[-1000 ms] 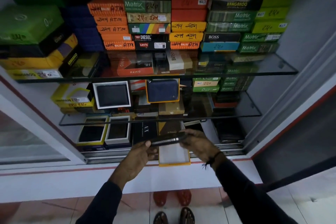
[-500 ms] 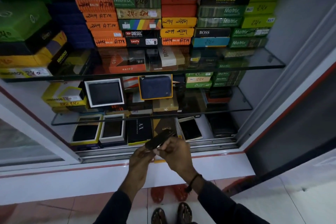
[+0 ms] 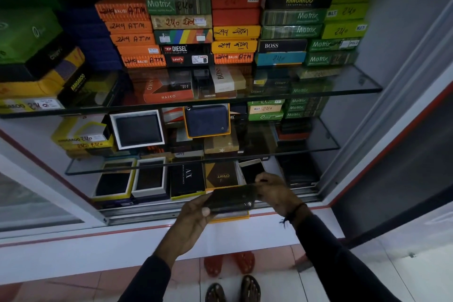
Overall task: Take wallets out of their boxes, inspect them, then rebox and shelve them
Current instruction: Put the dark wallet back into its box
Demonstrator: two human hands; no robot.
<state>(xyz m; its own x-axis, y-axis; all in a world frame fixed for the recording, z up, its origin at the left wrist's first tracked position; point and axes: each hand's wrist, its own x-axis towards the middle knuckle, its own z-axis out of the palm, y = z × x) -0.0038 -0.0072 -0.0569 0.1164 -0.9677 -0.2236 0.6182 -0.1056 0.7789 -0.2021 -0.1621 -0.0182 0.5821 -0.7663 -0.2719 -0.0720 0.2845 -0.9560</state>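
Wallet (image 3: 231, 197) now turned flat from edge-on, pinched at either end by left hand (image 3: 196, 211) and right hand (image 3: 274, 191), above its open yellow box (image 3: 230, 216) at near shelf edge, probably mid-inspection.

Both hands meet in front of the chest, arms in dark sleeves. The left hand (image 3: 196, 211) curls from below, thumb on top, fingers underneath (mostly hidden). The right hand (image 3: 274, 191) pinches from the opposite end, fingertips bent inward, a dark band at its wrist.
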